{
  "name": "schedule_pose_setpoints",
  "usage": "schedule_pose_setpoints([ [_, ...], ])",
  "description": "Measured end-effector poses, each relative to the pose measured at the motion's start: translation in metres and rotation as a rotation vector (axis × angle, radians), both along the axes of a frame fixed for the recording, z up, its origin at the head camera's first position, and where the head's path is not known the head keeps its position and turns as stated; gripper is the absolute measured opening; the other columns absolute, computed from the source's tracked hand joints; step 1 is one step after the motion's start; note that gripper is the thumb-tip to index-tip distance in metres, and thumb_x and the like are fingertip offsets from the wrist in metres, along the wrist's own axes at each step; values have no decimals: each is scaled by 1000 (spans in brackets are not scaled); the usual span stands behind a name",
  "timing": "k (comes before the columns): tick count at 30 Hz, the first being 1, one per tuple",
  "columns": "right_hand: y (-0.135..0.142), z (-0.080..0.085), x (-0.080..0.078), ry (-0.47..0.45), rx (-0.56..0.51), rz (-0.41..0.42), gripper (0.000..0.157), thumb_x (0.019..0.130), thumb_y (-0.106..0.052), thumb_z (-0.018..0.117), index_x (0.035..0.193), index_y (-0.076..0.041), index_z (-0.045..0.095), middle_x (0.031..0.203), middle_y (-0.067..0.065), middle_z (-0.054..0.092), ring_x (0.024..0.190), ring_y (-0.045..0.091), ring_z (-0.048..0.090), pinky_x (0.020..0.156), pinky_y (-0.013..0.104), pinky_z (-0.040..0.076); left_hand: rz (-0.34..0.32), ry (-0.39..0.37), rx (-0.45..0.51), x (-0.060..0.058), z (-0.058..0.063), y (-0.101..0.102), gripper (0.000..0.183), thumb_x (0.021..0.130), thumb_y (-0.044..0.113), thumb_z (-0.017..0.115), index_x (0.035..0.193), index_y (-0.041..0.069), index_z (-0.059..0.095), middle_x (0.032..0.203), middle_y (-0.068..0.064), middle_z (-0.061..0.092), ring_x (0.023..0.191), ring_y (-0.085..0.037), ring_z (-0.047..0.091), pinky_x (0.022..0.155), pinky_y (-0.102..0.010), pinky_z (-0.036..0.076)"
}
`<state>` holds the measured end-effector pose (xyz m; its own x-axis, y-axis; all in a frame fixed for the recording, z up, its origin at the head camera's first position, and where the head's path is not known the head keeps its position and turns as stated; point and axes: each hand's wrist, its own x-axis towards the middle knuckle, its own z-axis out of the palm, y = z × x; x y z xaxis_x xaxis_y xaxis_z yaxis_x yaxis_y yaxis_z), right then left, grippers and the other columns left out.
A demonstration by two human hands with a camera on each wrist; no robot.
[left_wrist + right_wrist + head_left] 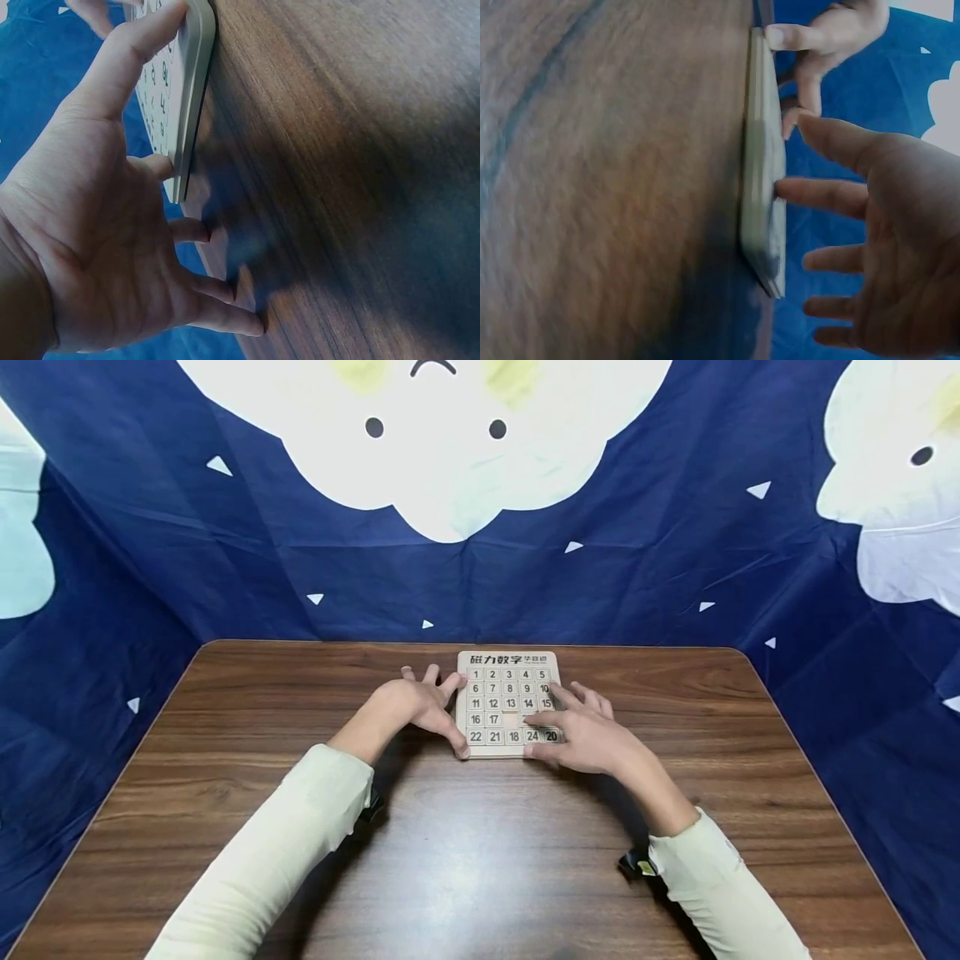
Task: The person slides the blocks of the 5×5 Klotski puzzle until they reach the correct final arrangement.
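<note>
A pale number sliding puzzle (501, 751) lies flat on the table, with dark printed characters along its top edge. Its small square tiles carry black numbers, and a bare slot (511, 720) shows in the fourth row, right of tile 17 (493, 720). My left hand (420, 703) is spread at the left side; the thumb touches the lower left corner and the index finger the left edge, while other fingers rest on the table. Over the right side, my right hand (592, 735) has its index fingertip on the fourth row beside the slot, hiding tiles there.
The brown wood-grain table (465, 860) runs to a rounded far edge just behind the puzzle. A dark blue cloth (247, 577) with white clouds and small triangles hangs around the back and sides. Dark wrist devices show under both pale sleeves (705, 860).
</note>
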<state>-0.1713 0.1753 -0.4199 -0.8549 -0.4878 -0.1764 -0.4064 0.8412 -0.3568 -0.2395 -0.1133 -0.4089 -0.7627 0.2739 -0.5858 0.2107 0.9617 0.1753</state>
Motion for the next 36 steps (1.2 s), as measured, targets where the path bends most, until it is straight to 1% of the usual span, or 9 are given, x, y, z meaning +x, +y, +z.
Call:
schedule_pose_setpoints([
  [4,-4,-1,-1,-32,-7,31,64,105,-64,69,161,-33,64,189,20,19,171,61,16,135,82,13,-1,0,-4,-1,1,0,143,72,76,94,181,33,12,183,-24,16,167,-73,1,124,-88,34],
  [10,3,6,6,-19,6,13,50,103,-60,73,143,-30,79,188,18,24,171,61,15,134,83,11,1,-7,4,-1,1,0,144,72,77,94,181,33,12,185,-24,12,167,-73,-1,123,-89,34],
  [15,3,4,3,22,49,2,55,105,-61,71,150,-30,74,186,24,26,170,62,20,134,82,16,11,-13,7,-1,1,-1,144,71,76,95,181,34,11,186,-24,8,167,-72,-3,122,-91,31],
  [17,0,3,2,35,32,20,54,106,-60,71,151,-30,74,186,23,26,170,62,20,134,83,16,10,-13,7,-1,0,-1,144,71,76,94,181,34,11,186,-25,9,167,-73,-2,121,-92,31],
  [21,-5,3,8,0,1,70,53,105,-60,72,150,-32,74,187,21,25,170,62,19,134,83,15,9,-16,4,0,0,-1,144,72,77,94,181,33,11,186,-25,8,167,-73,-2,121,-92,31],
  [23,-3,3,9,-18,4,59,51,105,-60,72,147,-32,77,187,21,26,170,62,18,134,83,14,4,-16,5,0,0,0,144,72,77,94,181,33,10,186,-26,8,167,-73,-2,121,-92,32],
  [27,4,4,6,15,11,-1,43,104,-57,74,135,-28,84,184,22,33,170,61,19,134,83,13,-1,-8,7,0,0,1,144,72,77,94,181,32,11,186,-26,9,166,-74,-2,122,-91,32],
  [33,-6,-4,2,-4,-20,53,55,106,-59,71,155,-33,71,187,20,26,170,61,20,133,83,17,-8,-2,0,0,-1,0,144,73,77,93,182,31,11,185,-27,10,165,-75,0,123,-89,34],
  [36,-8,-3,6,-35,-24,64,54,104,-59,73,151,-32,74,187,18,27,171,60,19,134,83,15,-4,5,7,0,-2,-2,144,72,77,93,182,31,11,184,-27,11,165,-76,0,122,-89,33],
])
